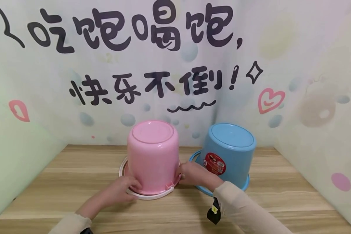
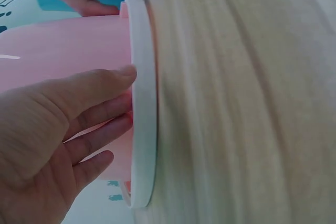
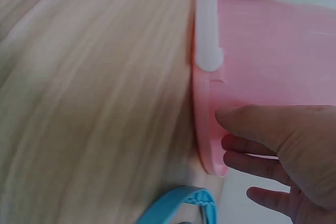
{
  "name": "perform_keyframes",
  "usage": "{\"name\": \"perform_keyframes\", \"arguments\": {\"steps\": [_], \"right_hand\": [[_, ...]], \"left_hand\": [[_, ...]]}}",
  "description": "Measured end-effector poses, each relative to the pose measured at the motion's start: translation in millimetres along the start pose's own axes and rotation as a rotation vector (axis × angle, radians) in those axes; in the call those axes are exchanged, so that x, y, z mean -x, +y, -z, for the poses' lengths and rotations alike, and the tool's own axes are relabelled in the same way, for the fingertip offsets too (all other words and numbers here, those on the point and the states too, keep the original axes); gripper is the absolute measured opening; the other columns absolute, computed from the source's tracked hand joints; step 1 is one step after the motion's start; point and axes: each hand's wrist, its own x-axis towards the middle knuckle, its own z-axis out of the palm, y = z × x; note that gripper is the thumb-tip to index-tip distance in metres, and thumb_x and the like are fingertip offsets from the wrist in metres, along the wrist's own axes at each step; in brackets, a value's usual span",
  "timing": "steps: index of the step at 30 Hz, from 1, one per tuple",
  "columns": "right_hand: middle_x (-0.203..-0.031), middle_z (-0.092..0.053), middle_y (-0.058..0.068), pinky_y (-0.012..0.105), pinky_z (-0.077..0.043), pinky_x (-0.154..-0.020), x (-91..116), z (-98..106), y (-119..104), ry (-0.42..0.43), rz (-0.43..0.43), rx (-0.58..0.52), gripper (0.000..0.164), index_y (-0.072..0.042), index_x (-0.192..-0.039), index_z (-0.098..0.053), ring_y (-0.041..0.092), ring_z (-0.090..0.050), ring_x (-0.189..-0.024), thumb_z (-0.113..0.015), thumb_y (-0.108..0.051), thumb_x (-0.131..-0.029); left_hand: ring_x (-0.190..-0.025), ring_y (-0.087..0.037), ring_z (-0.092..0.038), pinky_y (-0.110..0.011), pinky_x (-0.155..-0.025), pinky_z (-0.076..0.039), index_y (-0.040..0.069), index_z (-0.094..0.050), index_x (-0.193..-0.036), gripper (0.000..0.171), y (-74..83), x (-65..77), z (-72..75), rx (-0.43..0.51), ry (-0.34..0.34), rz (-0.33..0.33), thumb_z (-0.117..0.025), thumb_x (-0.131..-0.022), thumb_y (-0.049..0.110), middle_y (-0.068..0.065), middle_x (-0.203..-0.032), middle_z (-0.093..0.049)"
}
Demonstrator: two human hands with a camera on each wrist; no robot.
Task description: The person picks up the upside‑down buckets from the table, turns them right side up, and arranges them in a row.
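In the head view a pink plastic bucket (image 1: 153,159) stands upside down on the wooden table, its base facing up. Its white handle (image 1: 156,196) lies round the rim at the front. My left hand (image 1: 123,189) is at the bucket's lower left; in the left wrist view its thumb (image 2: 113,80) touches the handle and the relaxed fingers reach along the rim. At the lower right is my right hand (image 1: 194,175); the right wrist view shows its thumb (image 3: 247,119) and loosely spread fingers beside the pink rim (image 3: 202,124).
A blue bucket (image 1: 237,164), also upside down, stands close on the right behind my right forearm. It bears a red label (image 1: 215,163), and its blue handle (image 3: 173,200) lies by the rim. Behind the table (image 1: 87,169) hangs a printed backdrop (image 1: 152,107).
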Motion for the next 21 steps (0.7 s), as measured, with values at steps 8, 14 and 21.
{"name": "perform_keyframes", "arguments": {"steps": [8,14,21], "right_hand": [[-0.08,-0.063,-0.007,0.017,-0.046,-0.065,1,-13,1,-0.018,0.024,0.034,0.004,-0.016,-0.084,-0.071,0.002,-0.05,-0.067,-0.07,-0.013,-0.081],[-0.076,-0.058,-0.008,0.016,-0.045,-0.063,0,-17,2,0.005,0.002,0.007,0.005,-0.015,-0.078,-0.068,0.003,-0.048,-0.066,-0.07,-0.011,-0.081],[-0.076,-0.057,-0.007,0.015,-0.045,-0.063,-1,-18,2,0.016,-0.008,-0.018,0.004,-0.012,-0.078,-0.068,0.004,-0.048,-0.066,-0.07,-0.013,-0.081]], "left_hand": [[-0.081,-0.011,-0.055,-0.03,-0.074,-0.047,0.006,-0.068,-0.087,0.019,-4.0,1.5,-7.4,-0.07,0.002,-0.054,-0.074,-0.069,0.003,0.002,-0.085,-0.061],[-0.081,-0.011,-0.054,-0.029,-0.073,-0.046,0.007,-0.068,-0.086,0.017,-6.8,0.3,-10.5,-0.099,0.017,-0.08,-0.073,-0.07,0.004,0.002,-0.085,-0.06],[-0.078,-0.01,-0.053,-0.029,-0.072,-0.045,0.009,-0.067,-0.082,0.017,-8.7,0.7,-11.3,-0.123,0.052,-0.146,-0.073,-0.068,0.002,0.003,-0.082,-0.059]]}}
